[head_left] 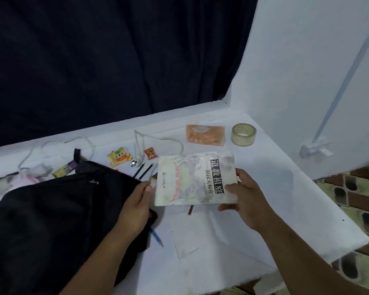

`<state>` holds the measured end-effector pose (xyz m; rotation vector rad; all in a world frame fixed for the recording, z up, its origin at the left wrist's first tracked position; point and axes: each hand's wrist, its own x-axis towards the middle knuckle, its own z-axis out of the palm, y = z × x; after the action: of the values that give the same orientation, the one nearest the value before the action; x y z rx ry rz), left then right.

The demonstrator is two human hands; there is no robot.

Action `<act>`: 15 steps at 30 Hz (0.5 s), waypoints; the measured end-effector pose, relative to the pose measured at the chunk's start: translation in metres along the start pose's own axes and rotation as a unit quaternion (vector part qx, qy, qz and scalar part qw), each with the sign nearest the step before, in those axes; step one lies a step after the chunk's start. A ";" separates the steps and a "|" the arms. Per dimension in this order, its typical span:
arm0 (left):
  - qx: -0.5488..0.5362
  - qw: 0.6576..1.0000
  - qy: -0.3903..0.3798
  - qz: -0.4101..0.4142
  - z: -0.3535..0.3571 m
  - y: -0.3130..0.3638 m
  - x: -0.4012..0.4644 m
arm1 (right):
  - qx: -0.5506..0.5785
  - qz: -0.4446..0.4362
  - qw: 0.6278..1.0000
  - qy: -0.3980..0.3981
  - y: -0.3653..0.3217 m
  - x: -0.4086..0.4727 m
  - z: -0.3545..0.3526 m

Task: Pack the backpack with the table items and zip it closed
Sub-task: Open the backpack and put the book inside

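Observation:
A black backpack lies on the left of the white table. My right hand grips the right edge of a pale paperback book with black title bars, held just above the table. My left hand rests on the backpack's right edge, fingertips touching the book's left edge. A blue pen pokes out from under the bag. Two dark pencils lie behind the book. A reddish pencil shows below the book.
At the back stand a clear tape roll, an orange packet, a small red sachet, a yellow snack pack and white cords. Pink cloth lies far left. A clear plastic sheet lies in front. The table's edge runs at right.

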<state>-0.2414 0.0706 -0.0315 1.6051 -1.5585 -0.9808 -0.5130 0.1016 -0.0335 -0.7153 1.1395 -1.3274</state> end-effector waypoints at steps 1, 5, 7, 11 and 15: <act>0.092 0.995 0.026 0.015 -0.008 -0.014 -0.004 | 0.010 0.008 1.000 -0.003 0.004 0.004 0.006; 0.373 0.926 0.057 -0.032 -0.042 -0.063 -0.015 | 0.016 0.036 0.999 -0.023 0.015 0.020 0.038; 0.394 0.912 0.109 -0.041 -0.065 -0.061 -0.018 | 0.008 0.045 0.998 -0.044 0.021 0.026 0.058; 0.547 0.819 0.056 -0.164 -0.122 -0.062 -0.026 | -0.028 0.056 0.994 -0.090 0.032 0.033 0.102; 0.588 0.776 -0.001 -0.229 -0.154 -0.057 -0.029 | -0.046 0.069 0.987 -0.138 0.043 0.035 0.143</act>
<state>-0.0784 0.0975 -0.0059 2.9205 -1.9500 -0.0701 -0.3700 0.0466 -0.0332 -0.8433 1.0111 -1.0287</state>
